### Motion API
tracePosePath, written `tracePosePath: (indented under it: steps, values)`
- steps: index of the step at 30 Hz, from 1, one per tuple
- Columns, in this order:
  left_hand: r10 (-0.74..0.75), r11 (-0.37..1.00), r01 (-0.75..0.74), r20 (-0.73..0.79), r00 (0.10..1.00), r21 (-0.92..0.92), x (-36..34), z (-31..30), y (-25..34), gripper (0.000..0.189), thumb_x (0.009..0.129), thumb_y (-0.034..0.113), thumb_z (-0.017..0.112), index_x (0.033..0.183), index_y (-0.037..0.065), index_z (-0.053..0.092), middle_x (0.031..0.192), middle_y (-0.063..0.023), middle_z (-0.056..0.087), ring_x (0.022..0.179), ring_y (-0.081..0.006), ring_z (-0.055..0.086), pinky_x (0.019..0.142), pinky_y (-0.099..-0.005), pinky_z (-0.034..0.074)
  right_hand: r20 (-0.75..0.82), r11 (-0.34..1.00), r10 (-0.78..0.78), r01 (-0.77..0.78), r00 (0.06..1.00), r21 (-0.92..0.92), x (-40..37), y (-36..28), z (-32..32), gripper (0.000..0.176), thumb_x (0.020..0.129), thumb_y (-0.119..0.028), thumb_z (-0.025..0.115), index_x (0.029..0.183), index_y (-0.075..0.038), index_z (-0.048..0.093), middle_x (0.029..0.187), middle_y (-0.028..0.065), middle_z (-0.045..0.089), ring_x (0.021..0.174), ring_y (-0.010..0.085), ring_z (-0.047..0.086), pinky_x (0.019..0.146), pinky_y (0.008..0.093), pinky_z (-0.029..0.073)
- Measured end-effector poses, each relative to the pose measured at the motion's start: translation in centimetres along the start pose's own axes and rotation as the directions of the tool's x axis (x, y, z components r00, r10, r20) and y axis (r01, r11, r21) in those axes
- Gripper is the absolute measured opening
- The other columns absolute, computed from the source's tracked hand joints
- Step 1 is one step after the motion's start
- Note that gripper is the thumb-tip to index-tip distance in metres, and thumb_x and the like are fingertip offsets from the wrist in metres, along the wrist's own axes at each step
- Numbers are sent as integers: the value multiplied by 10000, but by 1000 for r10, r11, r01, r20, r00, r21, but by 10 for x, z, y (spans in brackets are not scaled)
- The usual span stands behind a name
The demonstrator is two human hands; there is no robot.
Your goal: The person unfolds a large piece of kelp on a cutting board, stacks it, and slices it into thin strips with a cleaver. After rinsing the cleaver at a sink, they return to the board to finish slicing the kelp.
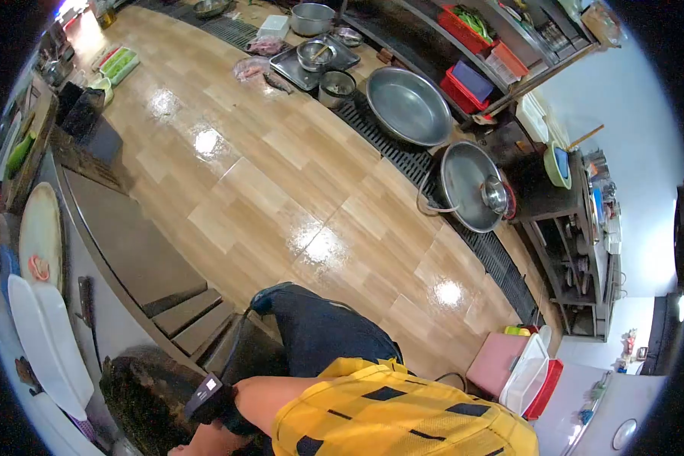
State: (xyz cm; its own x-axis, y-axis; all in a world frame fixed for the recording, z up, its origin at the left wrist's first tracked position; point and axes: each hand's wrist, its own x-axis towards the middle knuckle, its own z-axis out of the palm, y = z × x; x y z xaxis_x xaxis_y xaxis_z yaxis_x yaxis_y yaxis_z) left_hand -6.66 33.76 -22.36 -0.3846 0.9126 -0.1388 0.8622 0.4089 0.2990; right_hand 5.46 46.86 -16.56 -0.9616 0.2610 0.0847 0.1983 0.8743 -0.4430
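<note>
A bare forearm reaches from a yellow, dark-patterned sleeve (403, 414) toward the lower left. By the way my body is turned to the counter, it is my right arm. Around the wrist is a black strap with a small boxy device (207, 395). Only part of my right hand (209, 441) shows at the bottom edge, and its fingers are out of sight. Beside it lies a dark, rough-looking round surface (140, 395) on the counter. A black-handled utensil (86, 300) rests farther along. My left hand is outside the picture.
Along the counter sit a long white tray (42, 342) and a round board (39, 201) holding a pinkish scrap (38, 267). Wide metal basins (408, 106) line a floor drain grate (501, 266) across the shiny tiled floor (281, 167). A pink box (496, 363) stands at lower right.
</note>
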Motion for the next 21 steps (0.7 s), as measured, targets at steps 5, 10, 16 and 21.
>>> tracePosePath:
  steps: [5,10,16,21]
  values:
    - [-64,997,66,-65,996,33,-4,4,-6,688,678,290,756,1247,43,457,1148,-59,569,1043,-211,528,888,-343,432,-138,997,26,-15,990,82,37,5,50,187,667,-240,647,705,-69,710,722,90,677,673,251,662,521,402,486]
    - [82,639,-13,-51,995,769,-16,15,-22,811,656,348,759,1332,60,416,1238,-60,563,1125,-223,532,938,-343,427,-93,983,46,-29,995,179,-6,9,-1,126,717,-147,615,745,-51,693,749,171,656,672,306,678,526,432,530]
    - [-266,920,282,-97,959,273,-26,-28,8,953,500,404,860,1258,2,445,1211,-166,526,1158,-304,484,952,-467,350,77,977,140,-151,987,150,11,17,-19,178,737,-36,584,879,39,507,743,232,640,733,405,653,615,472,526]
    - [-230,914,267,-151,961,305,-21,-18,4,716,480,370,852,1040,49,543,997,-108,611,1006,-272,564,867,-446,393,169,980,190,-198,967,35,11,8,-22,143,806,-69,540,887,29,475,727,247,623,730,427,631,635,504,498]
